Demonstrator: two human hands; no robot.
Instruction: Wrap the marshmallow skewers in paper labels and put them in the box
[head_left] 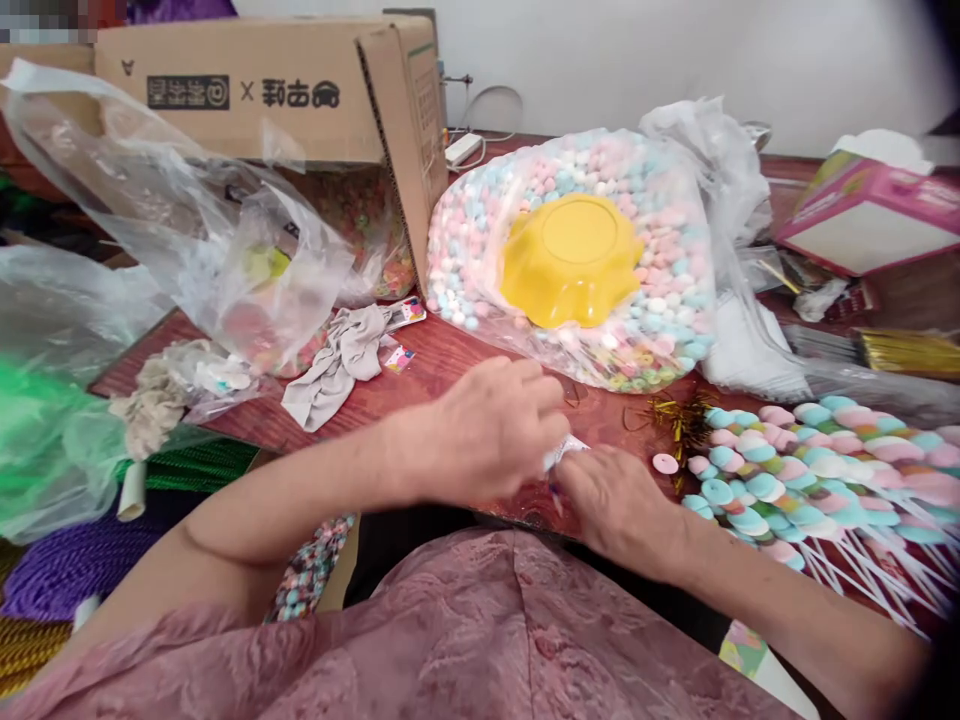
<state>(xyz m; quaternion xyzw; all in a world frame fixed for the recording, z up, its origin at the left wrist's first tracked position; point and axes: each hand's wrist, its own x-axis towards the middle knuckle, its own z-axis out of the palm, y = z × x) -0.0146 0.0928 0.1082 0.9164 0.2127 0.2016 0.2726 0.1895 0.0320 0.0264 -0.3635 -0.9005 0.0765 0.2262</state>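
Observation:
Both my hands meet over the front edge of the red-brown wooden table (375,400). Between them shows a small white piece with dark print (564,450), like a bit of plastic wrapper; most of it is hidden by my fingers. My left hand (491,430) is curled into a fist at its left end. Fingers of my right hand (622,505) pinch its right end. A pink round marshmallow (665,463) lies just right of my right hand, beside gold tinsel (681,425). Farther right are many marshmallow skewers (780,470) on white sticks.
Behind my hands, a yellow wavy bowl (574,260) sits upside down on a big bag of pastel marshmallows (465,240). A cardboard box (300,110) and clear plastic bags (187,200) stand left. Grey cloth (337,365) lies nearby. A pink box (877,210) is at right.

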